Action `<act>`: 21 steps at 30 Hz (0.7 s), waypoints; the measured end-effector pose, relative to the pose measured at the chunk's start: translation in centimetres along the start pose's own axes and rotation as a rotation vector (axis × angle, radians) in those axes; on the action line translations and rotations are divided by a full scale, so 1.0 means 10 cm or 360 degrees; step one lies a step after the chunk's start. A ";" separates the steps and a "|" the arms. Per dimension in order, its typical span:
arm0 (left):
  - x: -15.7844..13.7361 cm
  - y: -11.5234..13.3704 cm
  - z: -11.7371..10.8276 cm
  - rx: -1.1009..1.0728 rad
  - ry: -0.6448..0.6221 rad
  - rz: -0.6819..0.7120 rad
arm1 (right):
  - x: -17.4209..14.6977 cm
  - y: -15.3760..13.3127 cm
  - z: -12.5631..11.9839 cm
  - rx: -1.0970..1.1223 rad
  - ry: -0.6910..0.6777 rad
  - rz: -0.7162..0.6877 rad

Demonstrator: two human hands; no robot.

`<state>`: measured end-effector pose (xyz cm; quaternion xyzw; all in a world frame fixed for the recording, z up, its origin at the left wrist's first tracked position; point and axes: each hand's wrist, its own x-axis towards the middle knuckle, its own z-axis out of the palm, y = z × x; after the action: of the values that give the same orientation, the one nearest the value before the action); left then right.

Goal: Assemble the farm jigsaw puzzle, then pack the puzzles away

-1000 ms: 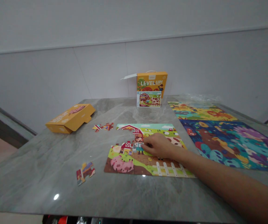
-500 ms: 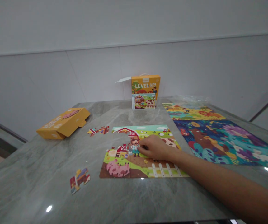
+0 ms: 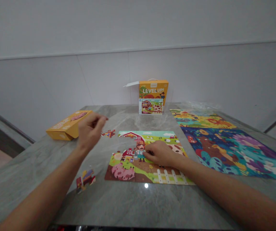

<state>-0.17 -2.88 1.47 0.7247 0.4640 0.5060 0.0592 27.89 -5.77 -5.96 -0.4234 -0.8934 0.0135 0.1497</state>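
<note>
While the right hand (image 3: 160,154) stays curled over the farm puzzle (image 3: 123,172) on the table (image 3: 118,207), the left hand (image 3: 91,131) newly enters, half-curled beside a loose piece (image 3: 109,133), so both now attend the puzzle, though I can't tell whether either grips anything.

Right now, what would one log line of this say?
left hand: raised, grip unclear | right hand: on farm puzzle | puzzle: incomplete | loose pieces: left of puzzle
</note>
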 end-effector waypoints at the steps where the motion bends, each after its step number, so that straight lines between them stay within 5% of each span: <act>1: -0.04 -0.05 0.07 0.0043 -0.0136 0.0112 | 0.00 0.00 0.01 0.0005 0.0000 0.0006; 5: -0.21 -0.16 0.29 0.0180 -0.0933 0.0588 | 0.01 0.01 0.02 0.0003 -0.0011 -0.0011; 8: -0.28 -0.15 0.30 0.0184 -0.1224 0.0649 | 0.01 0.00 0.02 0.0006 -0.0002 -0.0033; 16: -0.35 -0.09 0.36 0.0230 -0.1493 0.0609 | 0.02 -0.01 0.01 0.0017 -0.0003 -0.0011; 21: -0.37 -0.08 0.41 0.0163 -0.1494 0.0542 | 0.02 -0.01 0.01 0.0013 -0.0009 0.0013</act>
<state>2.31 -3.57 -3.46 0.9416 0.2868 0.1043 0.1425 27.64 -5.68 -6.02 -0.4264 -0.8920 0.0188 0.1488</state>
